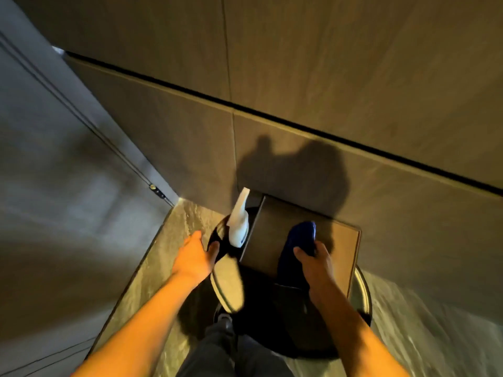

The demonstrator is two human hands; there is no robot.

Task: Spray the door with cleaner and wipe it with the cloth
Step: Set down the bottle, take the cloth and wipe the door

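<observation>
A white spray bottle (239, 223) stands upright on a black round stand (220, 240) by the tiled wall. My left hand (194, 255) is just left of the bottle with its fingers apart. Its thumb is at the stand's rim and does not touch the bottle. My right hand (315, 263) is closed on a dark blue cloth (300, 236), which rests on a brown box-like top (272, 235) to the right of the bottle. The grey door (46, 164) fills the left side, with a metal fitting (157, 190) near its edge.
A brown tiled wall (326, 77) with a dark groove runs across ahead. Glossy stone floor (163, 254) lies below. A round metal-rimmed base (363, 289) sits under the box. My dark trouser leg (217, 346) and shoe are at the bottom centre.
</observation>
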